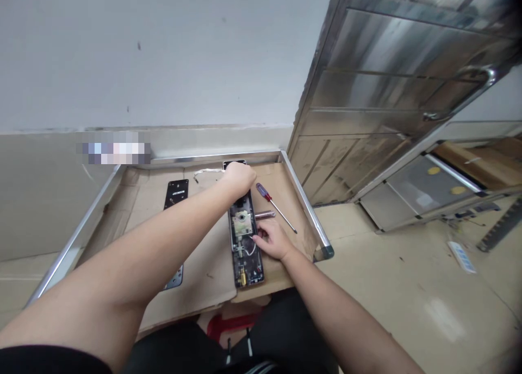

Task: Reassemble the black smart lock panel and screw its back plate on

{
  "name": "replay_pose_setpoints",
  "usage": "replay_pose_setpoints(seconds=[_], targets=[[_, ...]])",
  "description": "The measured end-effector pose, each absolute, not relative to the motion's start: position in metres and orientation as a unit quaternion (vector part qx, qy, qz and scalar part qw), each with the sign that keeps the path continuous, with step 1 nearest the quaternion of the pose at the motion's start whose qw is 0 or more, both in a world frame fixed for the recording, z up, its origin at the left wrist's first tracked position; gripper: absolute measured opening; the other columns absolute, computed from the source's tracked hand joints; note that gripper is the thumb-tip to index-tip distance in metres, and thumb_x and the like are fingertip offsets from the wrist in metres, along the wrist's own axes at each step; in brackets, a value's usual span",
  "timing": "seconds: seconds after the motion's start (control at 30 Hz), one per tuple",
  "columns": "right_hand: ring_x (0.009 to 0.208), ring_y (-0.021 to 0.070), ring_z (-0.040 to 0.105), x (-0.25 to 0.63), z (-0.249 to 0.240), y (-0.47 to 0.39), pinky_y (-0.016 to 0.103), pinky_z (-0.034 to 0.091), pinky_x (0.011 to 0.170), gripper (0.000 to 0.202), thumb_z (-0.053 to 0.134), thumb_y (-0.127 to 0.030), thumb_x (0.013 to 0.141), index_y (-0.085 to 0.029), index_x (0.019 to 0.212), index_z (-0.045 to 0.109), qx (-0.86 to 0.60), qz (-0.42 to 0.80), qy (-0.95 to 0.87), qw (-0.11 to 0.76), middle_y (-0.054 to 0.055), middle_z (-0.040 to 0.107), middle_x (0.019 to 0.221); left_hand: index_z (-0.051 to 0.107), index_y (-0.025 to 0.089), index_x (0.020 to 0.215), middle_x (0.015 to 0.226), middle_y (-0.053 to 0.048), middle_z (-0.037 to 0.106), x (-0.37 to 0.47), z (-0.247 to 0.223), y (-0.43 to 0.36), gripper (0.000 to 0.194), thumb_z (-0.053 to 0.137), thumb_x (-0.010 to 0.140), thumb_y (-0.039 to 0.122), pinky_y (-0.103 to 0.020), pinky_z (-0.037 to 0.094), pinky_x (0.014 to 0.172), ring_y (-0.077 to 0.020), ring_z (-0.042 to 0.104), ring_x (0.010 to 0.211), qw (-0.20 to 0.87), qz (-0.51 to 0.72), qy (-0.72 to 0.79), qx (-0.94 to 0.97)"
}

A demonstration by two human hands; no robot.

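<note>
A long black door lock panel (247, 270) lies open-side up on the cardboard, its metal mechanism, brass-coloured part and a looped white wire (248, 250) showing. A lever handle (266, 214) sticks out on its right. My left hand (240, 179) is closed in a fist over the upper end of the panel; what its fingers hold is hidden beneath it. At the panel's right edge is my right hand (272, 238), fingers curled along the outside and thumb tip over the rim beside the white wire.
A screwdriver (276, 207) lies right of the panel. Left, partly behind my left forearm, is a black plate (176, 192). Cardboard (206, 279) lines the table, which has a raised metal rim (305, 203). A white wall and a metal door (367, 48) stand beyond.
</note>
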State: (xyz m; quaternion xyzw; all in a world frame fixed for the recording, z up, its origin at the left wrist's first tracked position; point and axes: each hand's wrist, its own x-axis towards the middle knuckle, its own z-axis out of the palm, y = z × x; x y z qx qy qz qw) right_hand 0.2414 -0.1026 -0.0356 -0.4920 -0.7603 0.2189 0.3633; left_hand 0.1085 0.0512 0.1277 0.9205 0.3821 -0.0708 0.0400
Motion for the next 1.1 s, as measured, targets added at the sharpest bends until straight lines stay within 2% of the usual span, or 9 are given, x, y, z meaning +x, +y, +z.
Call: replay_pose_setpoints(seconds=[0.13, 0.33, 0.43, 0.53, 0.6, 0.7, 0.8, 0.93, 1.1], targets=[[0.070, 0.0163, 0.051, 0.242, -0.035, -0.103, 0.029, 0.037, 0.072, 0.018, 0.067, -0.033, 0.083, -0.021, 0.078, 0.054, -0.493, 0.221, -0.760, 0.361, -0.001, 0.059, 0.071, 0.078, 0.008, 0.092, 0.101, -0.029, 0.074, 0.102, 0.125, 0.052, 0.020, 0.060, 0.082, 0.007, -0.045, 0.049, 0.087, -0.0397, 0.071, 0.103, -0.009, -0.072, 0.418, 0.905], [0.069, 0.0161, 0.051, 0.242, -0.035, -0.103, 0.029, 0.038, 0.071, 0.017, 0.066, -0.032, 0.083, -0.021, 0.078, 0.054, -0.497, 0.224, -0.760, 0.355, -0.001, 0.060, 0.071, 0.077, 0.009, 0.093, 0.100, -0.026, 0.074, 0.094, 0.114, 0.057, 0.023, 0.057, 0.087, 0.017, -0.044, 0.050, 0.084, -0.0371, 0.071, 0.096, -0.022, -0.040, 0.445, 0.894], [0.070, 0.0163, 0.052, 0.242, -0.034, -0.103, 0.029, 0.038, 0.071, 0.018, 0.066, -0.033, 0.083, -0.021, 0.077, 0.055, -0.500, 0.225, -0.758, 0.352, -0.001, 0.060, 0.071, 0.075, 0.013, 0.103, 0.108, -0.021, 0.073, 0.085, 0.112, 0.054, 0.026, 0.053, 0.091, 0.022, -0.043, 0.050, 0.088, -0.0342, 0.069, 0.101, -0.018, -0.011, 0.446, 0.895], [0.070, 0.0166, 0.051, 0.242, -0.034, -0.103, 0.029, 0.037, 0.071, 0.019, 0.067, -0.033, 0.083, -0.021, 0.076, 0.055, -0.501, 0.227, -0.757, 0.351, -0.001, 0.060, 0.071, 0.067, 0.018, 0.120, 0.122, -0.018, 0.067, 0.069, 0.108, 0.040, 0.032, 0.057, 0.090, 0.026, -0.049, 0.044, 0.099, -0.0354, 0.060, 0.118, -0.029, 0.076, 0.452, 0.888], [0.071, 0.0168, 0.052, 0.242, -0.033, -0.103, 0.030, 0.037, 0.071, 0.018, 0.067, -0.033, 0.083, -0.021, 0.077, 0.055, -0.500, 0.230, -0.757, 0.352, -0.001, 0.060, 0.071, 0.062, 0.020, 0.124, 0.121, -0.014, 0.064, 0.056, 0.097, 0.023, 0.041, 0.066, 0.084, 0.026, -0.050, 0.042, 0.102, -0.0348, 0.056, 0.120, -0.021, 0.238, 0.464, 0.853], [0.072, 0.0175, 0.053, 0.241, -0.031, -0.104, 0.030, 0.038, 0.072, 0.017, 0.066, -0.033, 0.083, -0.021, 0.078, 0.055, -0.498, 0.234, -0.755, 0.356, -0.001, 0.059, 0.071, 0.056, 0.020, 0.124, 0.117, -0.011, 0.058, 0.041, 0.063, -0.016, 0.042, 0.065, 0.082, 0.019, -0.046, 0.045, 0.101, -0.0286, 0.055, 0.114, 0.047, 0.476, 0.506, 0.718], [0.073, 0.0180, 0.055, 0.241, -0.031, -0.104, 0.030, 0.040, 0.072, 0.015, 0.067, -0.032, 0.083, -0.021, 0.082, 0.057, -0.498, 0.239, -0.751, 0.362, 0.000, 0.059, 0.072, 0.048, 0.019, 0.125, 0.120, -0.012, 0.051, 0.035, 0.015, -0.056, 0.051, 0.070, 0.079, 0.021, -0.041, 0.051, 0.091, -0.0244, 0.057, 0.106, 0.190, 0.581, 0.547, 0.572], [0.073, 0.0178, 0.056, 0.241, -0.032, -0.105, 0.030, 0.042, 0.070, 0.015, 0.067, -0.033, 0.084, -0.021, 0.086, 0.059, -0.498, 0.248, -0.745, 0.366, 0.000, 0.060, 0.074, 0.042, 0.023, 0.133, 0.123, -0.010, 0.054, 0.032, -0.030, -0.083, 0.059, 0.072, 0.083, 0.031, -0.039, 0.051, 0.096, -0.0208, 0.062, 0.106, 0.487, 0.549, 0.474, 0.487], [0.074, 0.0178, 0.056, 0.243, -0.034, -0.105, 0.030, 0.044, 0.070, 0.016, 0.068, -0.035, 0.085, -0.021, 0.086, 0.060, -0.499, 0.264, -0.736, 0.374, 0.000, 0.060, 0.074, 0.036, 0.029, 0.148, 0.126, -0.008, 0.061, 0.022, -0.034, -0.077, 0.077, 0.078, 0.083, 0.031, -0.035, 0.054, 0.093, -0.0185, 0.068, 0.101, 0.657, 0.484, 0.352, 0.459]])
